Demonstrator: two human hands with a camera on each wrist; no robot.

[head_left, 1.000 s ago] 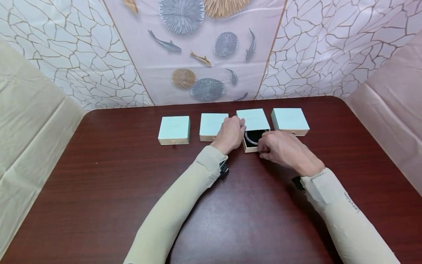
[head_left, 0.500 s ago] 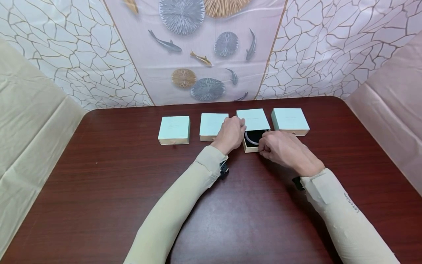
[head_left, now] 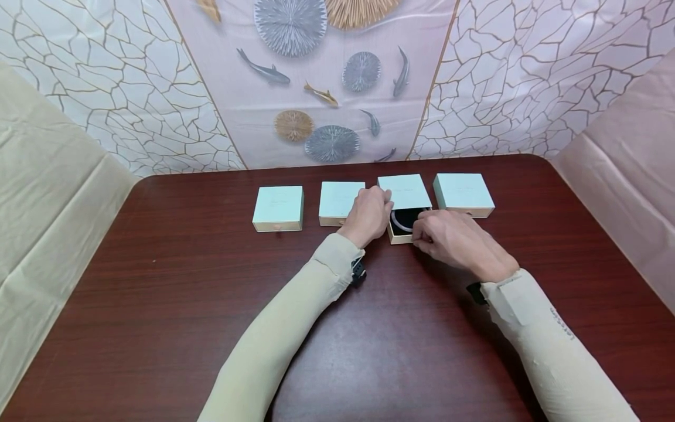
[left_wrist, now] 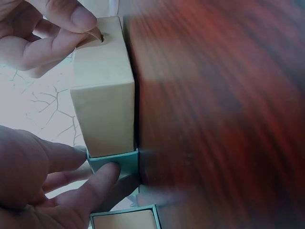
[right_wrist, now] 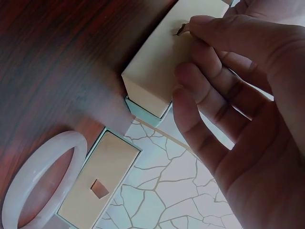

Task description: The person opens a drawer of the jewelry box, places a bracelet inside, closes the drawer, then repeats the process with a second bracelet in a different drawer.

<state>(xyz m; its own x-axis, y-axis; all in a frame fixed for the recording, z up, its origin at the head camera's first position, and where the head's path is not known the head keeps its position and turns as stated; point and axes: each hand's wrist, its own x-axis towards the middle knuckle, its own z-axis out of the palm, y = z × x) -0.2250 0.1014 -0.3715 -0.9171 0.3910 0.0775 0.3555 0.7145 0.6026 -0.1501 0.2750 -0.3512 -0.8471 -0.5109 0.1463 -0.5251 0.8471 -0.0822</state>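
mint-green cardboard sleeve [head_left: 405, 190] as anchor: brace with the left hand [head_left: 366, 214], clamped by thumb and fingers about the sleeve's left side. at the sleeve's front, pinch the pull tab [left_wrist: 97, 34] of the partly open cream drawer [left_wrist: 102, 114] between thumb and forefinger of the right hand [head_left: 450, 237], as now. best, probably, to move straight and level, without twisting the tab. go gently, to avoid jolting the grey bangle [head_left: 398, 225] inside, just before the sleeve's edge. mind also the loose pale bangle [right_wrist: 20, 183], near the closed drawer box [head_left: 464, 190] right of the sleeve.
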